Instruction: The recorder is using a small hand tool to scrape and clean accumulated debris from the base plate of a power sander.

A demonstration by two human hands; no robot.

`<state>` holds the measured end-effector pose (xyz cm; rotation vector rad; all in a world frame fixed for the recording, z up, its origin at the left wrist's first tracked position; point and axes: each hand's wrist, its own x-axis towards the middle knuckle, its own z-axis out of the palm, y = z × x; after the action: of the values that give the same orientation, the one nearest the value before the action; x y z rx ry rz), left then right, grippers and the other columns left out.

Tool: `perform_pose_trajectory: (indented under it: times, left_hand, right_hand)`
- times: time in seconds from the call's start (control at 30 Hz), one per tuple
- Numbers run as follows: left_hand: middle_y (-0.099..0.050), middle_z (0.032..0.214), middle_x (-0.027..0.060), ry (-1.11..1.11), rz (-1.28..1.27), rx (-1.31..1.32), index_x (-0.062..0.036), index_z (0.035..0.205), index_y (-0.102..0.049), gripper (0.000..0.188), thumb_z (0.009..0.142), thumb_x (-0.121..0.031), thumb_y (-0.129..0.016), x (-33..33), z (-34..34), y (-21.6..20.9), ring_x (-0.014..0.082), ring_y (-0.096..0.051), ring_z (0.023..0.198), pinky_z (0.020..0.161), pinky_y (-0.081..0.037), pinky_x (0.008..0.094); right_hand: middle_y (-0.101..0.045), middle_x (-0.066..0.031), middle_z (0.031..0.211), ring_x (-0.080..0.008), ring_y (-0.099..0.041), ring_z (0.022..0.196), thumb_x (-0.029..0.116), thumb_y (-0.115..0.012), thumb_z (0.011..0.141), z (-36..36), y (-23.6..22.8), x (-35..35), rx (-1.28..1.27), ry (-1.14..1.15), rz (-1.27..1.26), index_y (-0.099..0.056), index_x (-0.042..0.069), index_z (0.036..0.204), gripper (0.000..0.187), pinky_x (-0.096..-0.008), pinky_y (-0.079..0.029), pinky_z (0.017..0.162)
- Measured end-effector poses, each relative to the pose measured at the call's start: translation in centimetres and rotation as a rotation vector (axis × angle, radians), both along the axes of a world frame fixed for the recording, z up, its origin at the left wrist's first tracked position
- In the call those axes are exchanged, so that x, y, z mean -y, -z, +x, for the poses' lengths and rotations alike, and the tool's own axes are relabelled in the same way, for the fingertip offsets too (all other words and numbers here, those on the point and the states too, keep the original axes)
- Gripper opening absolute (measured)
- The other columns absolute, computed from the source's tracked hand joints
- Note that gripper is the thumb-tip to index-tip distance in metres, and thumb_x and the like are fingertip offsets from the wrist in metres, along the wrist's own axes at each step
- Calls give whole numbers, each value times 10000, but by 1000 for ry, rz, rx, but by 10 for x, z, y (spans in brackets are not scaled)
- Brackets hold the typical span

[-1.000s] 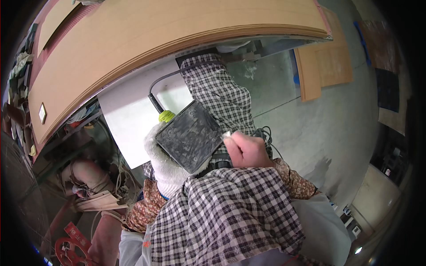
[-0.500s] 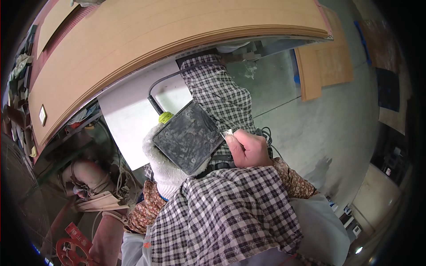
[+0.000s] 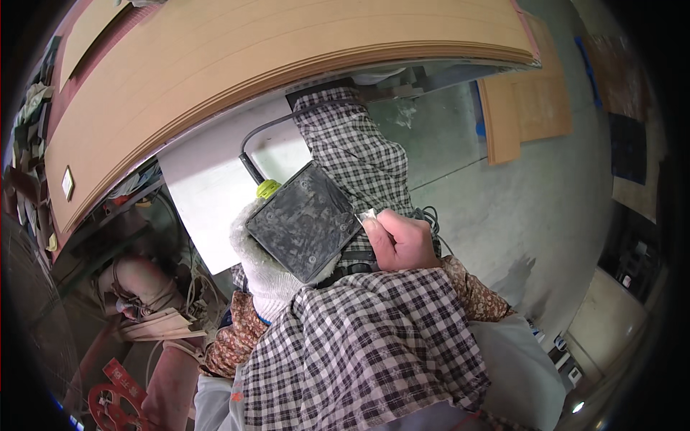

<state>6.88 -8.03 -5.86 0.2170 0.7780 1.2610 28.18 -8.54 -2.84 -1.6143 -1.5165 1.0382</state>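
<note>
A corded sheet sander [image 3: 305, 223] is turned so that its dark, dust-marked square pad faces up. My left hand [image 3: 262, 269], in a white knitted glove, supports it from below and the left; most of those fingers are hidden under the pad. A strip of yellow-green body and a black cable sleeve [image 3: 251, 168] show past the pad's upper left edge. My bare right hand [image 3: 404, 241] is closed in a pinch at the pad's right corner. Between its thumb and finger sits a small whitish scrap [image 3: 366, 215], too small to name, touching or very near the corner.
A stack of tan boards [image 3: 287, 43] spans the far side. Below it lies a white panel [image 3: 208, 194], with the sander's cable running over it. More boards [image 3: 532, 108] rest on the floor at right. Wood offcuts [image 3: 162, 327] and a red handwheel [image 3: 115, 406] are at lower left.
</note>
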Motion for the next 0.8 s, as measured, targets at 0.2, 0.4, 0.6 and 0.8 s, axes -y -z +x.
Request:
perform_pose_trajectory:
  times: [0.2, 0.4, 0.6, 0.8]
  left_hand:
    - [-640, 1346, 154, -62, -308, 546, -81, 1386, -563, 656, 989, -603, -555, -10, -2, -4, 301, -641, 1218, 1025, -558, 492]
    - [-537, 1456, 147, -5, -149, -267, -111, 1453, -454, 591, 1030, -503, -585, 4, -9, 18, 290, -609, 1269, 1045, -561, 490]
    - [-504, 1486, 155, 107, 27, -266, -118, 1468, -433, 537, 1074, -475, -513, -4, -8, -6, 302, -596, 1297, 1069, -557, 495]
    - [-530, 1475, 160, 153, 19, 5, -102, 1502, -424, 628, 1066, -552, -475, -9, -11, 0, 314, -599, 1307, 1068, -555, 521]
  right_hand:
    - [-444, -91, 572, -141, -415, 449, 69, -683, 989, 2, 0, 3, 94, -72, 103, -468, 26, 715, 352, -335, -370, 419]
    - [-481, -91, 578, -167, -475, 459, 98, -681, 1005, 4, -4, 1, -4, -161, 36, -483, 22, 708, 364, -337, -414, 436]
    - [-503, -118, 611, -270, -530, 494, 125, -685, 1000, 27, 6, -27, 17, -257, 136, -509, 16, 714, 353, -381, -430, 470]
    - [-527, -112, 634, -290, -569, 527, 122, -700, 984, 38, 4, -49, 96, -467, 176, -523, 30, 714, 336, -395, -448, 482]
